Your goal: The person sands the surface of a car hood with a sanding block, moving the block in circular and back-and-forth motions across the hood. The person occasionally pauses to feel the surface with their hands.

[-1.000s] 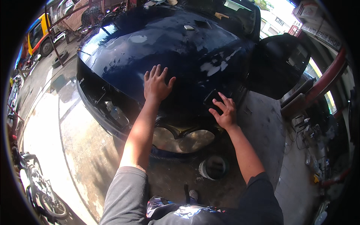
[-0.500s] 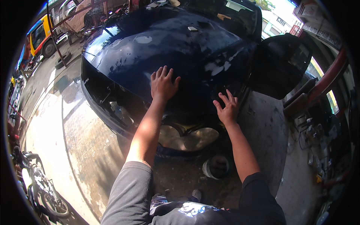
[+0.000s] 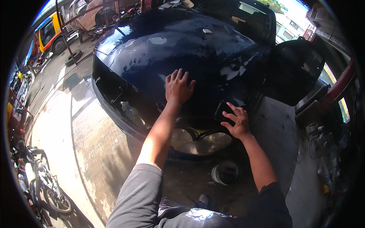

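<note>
In front of me is a dark blue car hood (image 3: 152, 60), glossy in places, with dull pale patches. My left hand (image 3: 178, 88) lies palm down on its middle, fingers spread and holding nothing. Toward the hood's front right corner, my right hand (image 3: 237, 122) has its fingers parted and bent. Beside those fingertips shows a dark rectangular shape (image 3: 220, 111) with a thin lighter outline; I cannot make out what it is, or whether the fingers touch it. A small white block (image 3: 207, 31) rests farther back on the hood.
Below the front end, pale oval openings (image 3: 183, 140) show. A bucket (image 3: 226, 172) stands on the concrete floor (image 3: 95, 152) near my foot. At right, a dark car door (image 3: 292, 68) sticks out beside a red post (image 3: 338, 83). A motorcycle (image 3: 49, 186) is at lower left.
The whole view has shifted, so the scene sits farther right. My right hand has drawn slightly toward me and its fingers bend more. My left hand keeps its place on the hood.
</note>
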Motion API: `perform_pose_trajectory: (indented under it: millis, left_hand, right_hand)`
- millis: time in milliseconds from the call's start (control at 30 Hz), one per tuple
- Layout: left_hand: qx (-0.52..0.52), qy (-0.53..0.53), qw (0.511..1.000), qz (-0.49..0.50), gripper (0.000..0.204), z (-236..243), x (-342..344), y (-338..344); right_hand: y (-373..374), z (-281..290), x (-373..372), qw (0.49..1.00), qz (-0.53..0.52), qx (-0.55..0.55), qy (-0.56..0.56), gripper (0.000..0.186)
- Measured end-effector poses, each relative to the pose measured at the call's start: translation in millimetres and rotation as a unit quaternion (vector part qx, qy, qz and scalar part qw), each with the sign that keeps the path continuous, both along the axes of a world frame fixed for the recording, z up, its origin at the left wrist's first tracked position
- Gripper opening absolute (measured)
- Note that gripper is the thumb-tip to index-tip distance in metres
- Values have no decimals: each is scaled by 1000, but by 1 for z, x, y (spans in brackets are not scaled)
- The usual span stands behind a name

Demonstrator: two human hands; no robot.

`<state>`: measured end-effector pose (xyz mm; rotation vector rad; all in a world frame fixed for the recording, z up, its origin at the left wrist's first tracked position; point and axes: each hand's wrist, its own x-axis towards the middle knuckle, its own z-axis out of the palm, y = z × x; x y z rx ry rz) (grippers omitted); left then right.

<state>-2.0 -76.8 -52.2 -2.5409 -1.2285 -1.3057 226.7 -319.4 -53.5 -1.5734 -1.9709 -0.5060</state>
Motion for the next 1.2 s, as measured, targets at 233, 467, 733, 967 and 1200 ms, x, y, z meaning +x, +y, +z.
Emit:
perform_pose_trajectory:
  millis: [233, 467, 733, 967, 1200]
  left_hand:
    - [-58, -20, 998, -18, 58, 4, -4, -4]
    - [-85, -43, 995, -32, 54, 5, -4, -4]
    - [-42, -74, 996, -35, 44, 4, -6, -1]
    - [-77, -73, 994, -30, 38, 11, -7, -5]
    - [-77, -75, 994, -28, 36, 15, -9, -7]
  right_hand:
    - [50, -31, 48, 982, -177, 43, 57, 37]
    - [38, -24, 55, 989, -144, 15, 19, 39]
    - [23, -22, -5, 997, -15, -4, -73, 44]
    - [53, -13, 43, 935, -354, 38, 0, 41]
    - [19, -35, 49, 988, -145, 39, -32, 43]
